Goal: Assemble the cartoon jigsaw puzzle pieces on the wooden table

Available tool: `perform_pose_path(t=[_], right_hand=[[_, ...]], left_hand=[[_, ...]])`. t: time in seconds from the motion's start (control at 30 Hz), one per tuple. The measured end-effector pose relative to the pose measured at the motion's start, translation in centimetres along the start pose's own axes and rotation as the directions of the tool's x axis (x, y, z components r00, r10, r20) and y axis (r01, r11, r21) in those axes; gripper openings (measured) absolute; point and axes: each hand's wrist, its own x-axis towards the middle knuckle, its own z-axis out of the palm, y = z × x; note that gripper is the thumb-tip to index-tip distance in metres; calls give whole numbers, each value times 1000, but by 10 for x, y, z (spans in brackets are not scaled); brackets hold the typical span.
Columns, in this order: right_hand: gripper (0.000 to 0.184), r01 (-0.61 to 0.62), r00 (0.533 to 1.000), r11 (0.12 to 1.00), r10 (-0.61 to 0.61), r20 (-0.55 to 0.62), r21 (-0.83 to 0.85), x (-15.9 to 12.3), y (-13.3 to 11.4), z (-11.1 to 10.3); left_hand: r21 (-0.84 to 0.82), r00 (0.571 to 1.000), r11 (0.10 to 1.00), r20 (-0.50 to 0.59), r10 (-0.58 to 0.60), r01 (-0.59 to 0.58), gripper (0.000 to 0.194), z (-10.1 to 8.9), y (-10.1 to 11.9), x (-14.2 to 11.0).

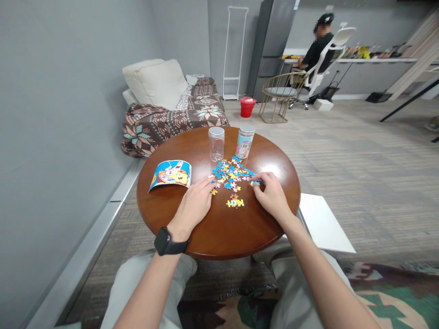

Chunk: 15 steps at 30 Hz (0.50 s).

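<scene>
Loose jigsaw puzzle pieces (233,170), mostly blue, yellow and pink, lie heaped on the round wooden table (212,230). Stretched out flat at the heap's left edge, my left hand (195,201) touches pieces with its fingertips. My right hand (271,194) rests at the heap's right side, its thumb and forefinger curled together at a puzzle piece (253,183); other pieces show under its fingers. Between the hands, nearer to me, sits a small joined group of yellow pieces (235,203) with a reddish-brown piece (233,196) just above it.
A curved picture sheet (171,174) lies at the table's left. Behind the heap stand a clear lidded jar (216,145) and a printed jar (244,142). Beyond are a covered sofa (171,116), a red bin (247,107), a wire chair (279,93) and a seated person (317,52).
</scene>
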Motion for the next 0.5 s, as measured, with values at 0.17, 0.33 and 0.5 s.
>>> perform_pose_path(t=[0.17, 0.33, 0.5], right_hand=[[14, 1, 1000, 1000, -1, -4, -8, 0, 2, 2], [14, 14, 1000, 1000, -14, -1, -18, -1, 3, 3], [14, 10, 1000, 1000, -10, 6, -18, -1, 3, 2]], left_hand=[[-16, 986, 993, 117, 115, -114, 38, 2, 5, 2], [-40, 987, 991, 86, 132, -129, 30, 0, 7, 4], [-26, 985, 988, 81, 151, -150, 20, -2, 5, 4]])
